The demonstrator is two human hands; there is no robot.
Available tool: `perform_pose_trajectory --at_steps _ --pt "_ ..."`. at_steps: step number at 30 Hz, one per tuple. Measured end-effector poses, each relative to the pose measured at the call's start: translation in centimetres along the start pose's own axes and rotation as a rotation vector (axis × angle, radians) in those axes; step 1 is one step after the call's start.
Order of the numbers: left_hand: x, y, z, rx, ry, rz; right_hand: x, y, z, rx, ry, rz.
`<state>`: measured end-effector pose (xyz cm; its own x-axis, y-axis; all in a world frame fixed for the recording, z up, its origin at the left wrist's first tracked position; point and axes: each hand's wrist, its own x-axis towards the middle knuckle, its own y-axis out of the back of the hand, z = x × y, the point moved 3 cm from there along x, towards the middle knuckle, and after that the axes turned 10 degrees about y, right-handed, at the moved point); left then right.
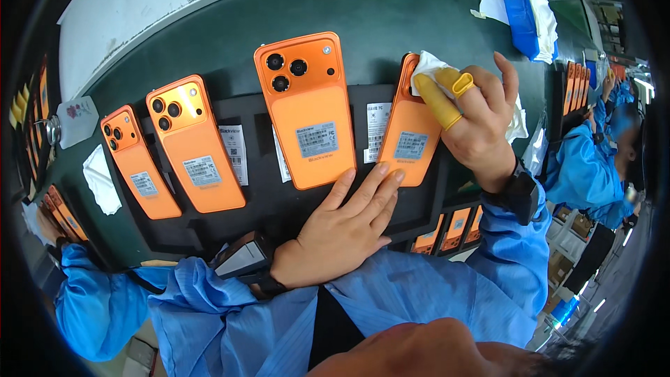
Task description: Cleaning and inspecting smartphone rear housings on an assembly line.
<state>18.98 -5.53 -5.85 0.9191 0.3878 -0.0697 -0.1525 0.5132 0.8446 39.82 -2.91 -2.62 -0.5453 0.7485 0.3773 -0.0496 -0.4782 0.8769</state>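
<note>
Several orange phones lie back side up in a black tray. On the rightmost phone, my right hand pinches a white cloth against the camera end, covering most of the lenses. Yellow finger cots sit on the fingers of this hand. My left hand lies flat with fingers stretched, its fingertips at the lower end of that same phone. Just left is a larger-looking phone with three lenses showing. Two more phones, a middle-left one and the leftmost one, lie tilted in the tray.
White printed labels show between the phones. A folded white cloth lies on the green table at left. Far right stands a blue bin. More phones lie near my right elbow. Co-workers in blue are at right.
</note>
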Motion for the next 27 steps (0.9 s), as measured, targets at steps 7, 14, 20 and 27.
perform_pose_trajectory --at_steps 7,14,20,27 --pt "-0.1 -0.2 0.0 0.021 0.002 0.016 -0.1 0.1 0.4 0.023 0.0 -0.038" --pt "-0.1 -0.2 -0.1 0.009 0.008 0.024 -0.4 0.1 0.9 0.025 0.026 -0.029" --pt "-0.3 -0.2 -0.3 0.003 0.006 0.018 0.3 0.2 0.7 0.05 0.057 -0.028" --pt "-0.1 -0.1 -0.1 -0.008 -0.004 0.013 0.2 0.2 1.0 -0.001 0.013 -0.035"
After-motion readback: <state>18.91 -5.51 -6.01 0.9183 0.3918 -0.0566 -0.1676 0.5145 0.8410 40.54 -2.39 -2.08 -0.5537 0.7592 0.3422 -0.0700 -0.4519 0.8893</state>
